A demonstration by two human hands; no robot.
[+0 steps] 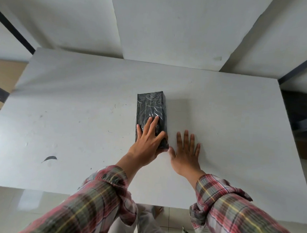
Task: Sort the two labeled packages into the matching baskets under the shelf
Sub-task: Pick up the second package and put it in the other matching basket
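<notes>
A black, plastic-wrapped oblong package (151,109) lies lengthwise on the white tabletop (78,103), near its middle. No label shows on its upper face. My left hand (148,142) rests on the package's near end, fingers spread over the top and thumb against its right edge. My right hand (186,153) lies flat on the tabletop just right of the package, fingers apart, thumb tip near the package's near corner. Only one package is in view. No baskets are visible.
White panels (171,28) rise behind the table's far edge. Dark frame bars (13,28) run at the left and right sides. A dark smear (50,158) marks the tabletop at the near left. Tiled floor (11,207) shows below the near edge.
</notes>
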